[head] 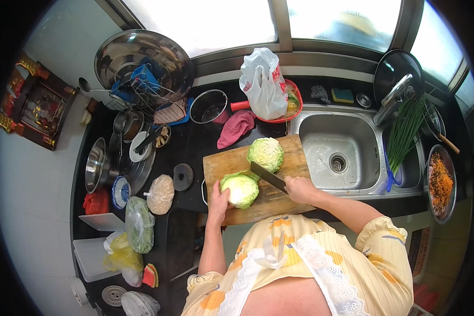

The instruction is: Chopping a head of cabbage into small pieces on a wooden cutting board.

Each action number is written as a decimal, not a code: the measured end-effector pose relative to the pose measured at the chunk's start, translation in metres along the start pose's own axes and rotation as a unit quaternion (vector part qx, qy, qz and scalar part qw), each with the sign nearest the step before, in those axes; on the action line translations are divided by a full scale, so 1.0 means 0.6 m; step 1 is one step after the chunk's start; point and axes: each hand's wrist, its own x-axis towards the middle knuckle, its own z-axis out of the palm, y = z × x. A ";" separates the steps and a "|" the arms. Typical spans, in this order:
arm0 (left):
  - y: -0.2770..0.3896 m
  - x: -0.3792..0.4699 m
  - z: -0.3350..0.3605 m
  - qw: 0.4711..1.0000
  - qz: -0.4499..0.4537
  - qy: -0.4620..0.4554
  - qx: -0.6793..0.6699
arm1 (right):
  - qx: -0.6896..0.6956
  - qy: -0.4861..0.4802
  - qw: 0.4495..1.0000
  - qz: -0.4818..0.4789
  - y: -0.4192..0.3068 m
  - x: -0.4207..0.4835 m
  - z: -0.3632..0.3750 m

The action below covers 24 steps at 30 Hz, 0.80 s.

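Observation:
On a wooden cutting board [276,201] in front of me lie two pieces of cabbage. My left hand [219,200] grips the nearer piece [241,190], whose pale cut face is turned up. The other cabbage piece [265,153] lies behind it, near the board's far edge. My right hand [301,190] is closed on the handle of a kitchen cleaver [269,177]. Its dark blade points up and left between the two pieces, its tip close to the farther one. Whether the blade touches the cabbage cannot be told.
Right of the board is a steel sink [339,138] with green stalks [405,134] over its smaller basin. A plastic bag [264,89] stands in a red basket [299,98] behind the board. Left are a whetstone-like ring [183,177], bagged food [160,194] and a steel bowl [96,166].

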 end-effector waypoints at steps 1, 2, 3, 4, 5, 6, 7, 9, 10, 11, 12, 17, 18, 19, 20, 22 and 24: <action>-0.004 -0.003 -0.001 1.000 -0.002 0.001 0.000 | -0.009 0.011 1.000 -0.010 0.002 -0.001 -0.003; -0.011 -0.007 -0.002 0.999 0.028 -0.016 0.028 | -0.018 0.021 0.999 -0.021 0.004 -0.002 -0.006; -0.012 -0.010 -0.001 0.996 0.058 -0.034 0.055 | -0.018 0.020 0.999 -0.021 0.006 -0.002 -0.009; -0.009 -0.011 -0.005 0.993 0.040 -0.066 0.094 | -0.023 0.023 0.999 -0.023 0.007 -0.002 -0.012; -0.009 -0.015 -0.006 0.993 0.039 -0.065 0.093 | -0.028 0.025 0.999 -0.026 0.009 -0.002 -0.014; -0.006 -0.022 -0.004 0.950 0.167 -0.043 0.259 | -0.027 0.024 0.999 -0.025 0.010 -0.001 -0.014; -0.002 -0.028 -0.002 0.865 0.288 -0.018 0.412 | -0.029 0.027 0.999 -0.025 0.011 -0.001 -0.014; 0.022 -0.040 -0.008 0.872 0.294 -0.083 0.382 | -0.032 0.031 0.999 -0.024 0.014 0.002 -0.014; 0.039 -0.052 -0.008 0.841 0.286 -0.127 0.441 | -0.032 0.033 0.998 -0.029 0.016 0.003 -0.014; 0.052 -0.062 -0.007 0.804 0.276 -0.171 0.498 | -0.033 0.036 0.998 -0.034 0.018 0.003 -0.013; 0.065 -0.068 -0.005 0.805 0.277 -0.170 0.497 | -0.035 0.036 0.998 -0.035 0.018 0.003 -0.013; 0.088 -0.081 0.025 0.711 0.182 -0.151 0.662 | -0.044 0.055 0.997 -0.039 0.012 -0.002 -0.013; 0.071 -0.077 0.028 0.712 0.183 -0.149 0.661 | -0.047 0.057 0.997 -0.040 0.011 -0.004 -0.010; 0.042 -0.067 0.030 0.744 0.213 -0.111 0.623 | -0.042 0.067 0.996 -0.048 0.011 -0.005 -0.007; 0.017 -0.054 0.029 0.773 0.242 -0.072 0.582 | -0.038 0.076 0.995 -0.057 0.011 -0.007 -0.005; 0.010 -0.035 0.030 0.827 0.188 -0.070 0.525 | -0.026 0.086 0.994 -0.058 0.012 -0.017 -0.006; 0.012 -0.022 0.034 0.888 0.091 -0.065 0.447 | -0.013 0.093 0.994 -0.060 0.009 -0.031 -0.008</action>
